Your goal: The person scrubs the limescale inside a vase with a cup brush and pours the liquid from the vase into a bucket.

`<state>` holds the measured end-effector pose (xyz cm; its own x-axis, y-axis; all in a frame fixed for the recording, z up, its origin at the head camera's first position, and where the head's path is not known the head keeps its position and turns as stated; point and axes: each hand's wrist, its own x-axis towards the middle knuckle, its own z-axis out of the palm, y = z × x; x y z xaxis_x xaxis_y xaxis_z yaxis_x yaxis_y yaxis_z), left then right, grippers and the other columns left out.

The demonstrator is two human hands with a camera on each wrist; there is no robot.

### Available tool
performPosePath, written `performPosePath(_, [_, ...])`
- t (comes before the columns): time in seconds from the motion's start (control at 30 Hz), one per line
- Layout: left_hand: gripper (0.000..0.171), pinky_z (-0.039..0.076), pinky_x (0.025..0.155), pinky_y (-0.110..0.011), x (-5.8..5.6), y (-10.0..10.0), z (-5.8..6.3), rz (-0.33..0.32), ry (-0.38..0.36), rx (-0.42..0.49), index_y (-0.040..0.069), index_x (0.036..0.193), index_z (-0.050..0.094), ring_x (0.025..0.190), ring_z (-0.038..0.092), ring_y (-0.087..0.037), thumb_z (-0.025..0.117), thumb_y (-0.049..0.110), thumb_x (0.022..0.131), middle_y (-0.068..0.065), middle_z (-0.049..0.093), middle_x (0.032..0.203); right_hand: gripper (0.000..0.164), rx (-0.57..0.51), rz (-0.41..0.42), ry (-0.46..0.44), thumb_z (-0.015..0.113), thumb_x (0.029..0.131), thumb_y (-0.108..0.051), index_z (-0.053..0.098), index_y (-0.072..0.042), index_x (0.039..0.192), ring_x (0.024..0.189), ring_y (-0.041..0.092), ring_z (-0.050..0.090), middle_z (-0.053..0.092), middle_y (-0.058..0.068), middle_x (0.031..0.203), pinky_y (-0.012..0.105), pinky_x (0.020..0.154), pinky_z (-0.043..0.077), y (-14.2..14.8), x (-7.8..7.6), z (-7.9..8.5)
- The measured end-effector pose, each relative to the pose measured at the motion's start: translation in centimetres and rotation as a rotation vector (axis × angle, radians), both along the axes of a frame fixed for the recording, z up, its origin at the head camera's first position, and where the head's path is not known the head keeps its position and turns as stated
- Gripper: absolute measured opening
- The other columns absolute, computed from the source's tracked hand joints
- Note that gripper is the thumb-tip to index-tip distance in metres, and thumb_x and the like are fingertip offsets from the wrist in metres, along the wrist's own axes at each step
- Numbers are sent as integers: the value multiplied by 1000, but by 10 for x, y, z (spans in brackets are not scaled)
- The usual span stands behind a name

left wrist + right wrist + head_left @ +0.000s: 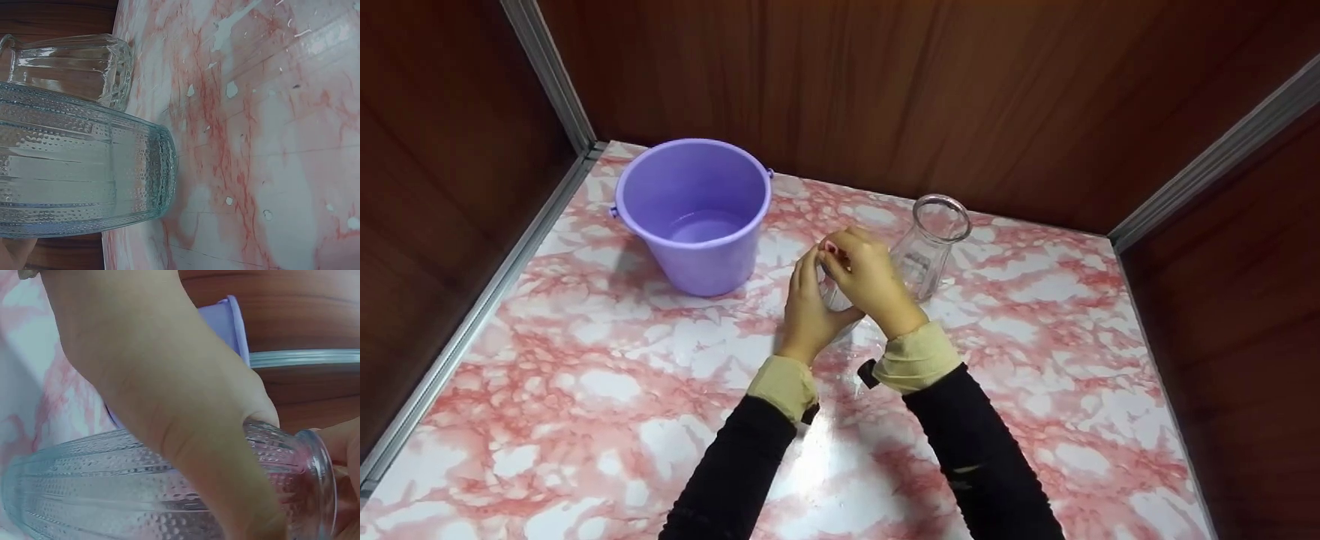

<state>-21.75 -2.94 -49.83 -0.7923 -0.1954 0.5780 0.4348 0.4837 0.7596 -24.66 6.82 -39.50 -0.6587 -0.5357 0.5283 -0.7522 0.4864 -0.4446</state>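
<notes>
My left hand (810,319) grips a clear glass vase (73,169) with dotted, ribbed walls, its fingers and thumb curled around the side. At the vase's mouth, my right hand (876,283) has its fingers bent, with thumb and forefinger pinching a small pink-and-white thing (830,246); what it is cannot be made out. In the right wrist view, the right fingers (344,455) are at the rim, and pink shows through the glass near the neck. Just beyond the right hand stands a second clear glass vessel (931,238) with a flared rim, partly hidden by that hand.
A purple bucket (705,262) stands at the back left, with what looks like a little water at its bottom. The red-and-white marbled tabletop (607,420) has wet drops. Dark wood-look panels (840,90) with metal edging enclose the back and sides.
</notes>
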Motion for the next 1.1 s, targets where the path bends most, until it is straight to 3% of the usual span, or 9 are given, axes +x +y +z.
performPosePath(0.2, [102,27,113,-32,0,-1,0,5,6,6,1,142,35,130,41,-25,87,36,62,-13,45,139,6,42,-67,-75,64,89,-4,67,1,87,74,21,65,67,11,79,27,69,56,2,3,6])
performPosePath(0.47, [98,30,111,-31,-2,0,-2,26,43,6,-1,140,38,127,43,-24,86,37,63,-14,47,137,6,123,-42,-140,63,86,-1,68,-2,82,69,18,61,66,7,74,30,64,52,4,1,15])
performPosePath(0.73, [101,29,112,-31,-1,-1,-2,28,34,14,0,141,36,128,42,-25,86,37,61,-15,46,138,9,112,-105,-58,63,86,3,69,-2,83,69,19,60,66,7,75,32,64,52,0,2,8])
performPosePath(0.93, [103,28,113,-32,-1,-1,-1,26,32,5,-1,141,36,129,42,-25,87,40,61,-14,46,139,9,85,-107,35,61,87,4,67,0,81,67,21,59,63,10,73,33,61,51,0,3,1])
performPosePath(1.1, [103,27,114,-31,0,-2,-1,17,37,-6,-1,141,36,130,41,-25,87,41,61,-15,45,139,11,99,-106,6,61,86,4,65,-2,78,64,21,57,62,8,70,33,59,50,0,4,2])
